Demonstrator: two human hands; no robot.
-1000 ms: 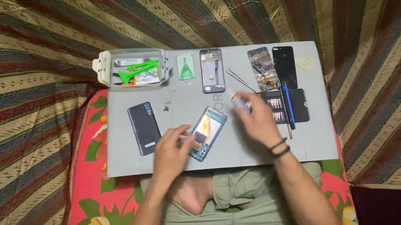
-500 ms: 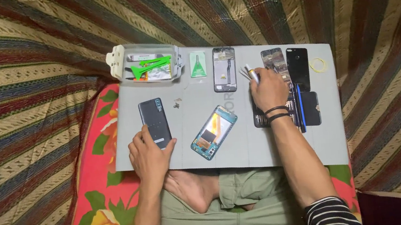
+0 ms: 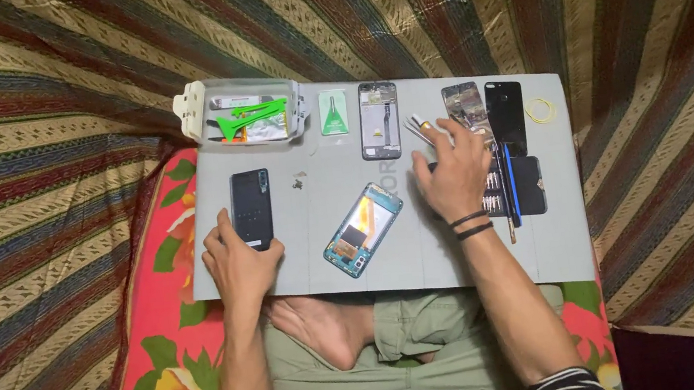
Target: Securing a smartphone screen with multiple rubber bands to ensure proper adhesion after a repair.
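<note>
A: What is the left hand doing?

B: It is lying on the grey bench, its grip loose, fingertips touching the lower end of the black phone back.

A: And the right hand?

B: It is reaching over the thin metal tools beside the screwdriver kit; I cannot tell whether its grip is closing on one.

A: Where is the opened phone lying?

B: Between both hands, tilted, untouched. A clear plastic box is sitting at the bench's far left.
</note>
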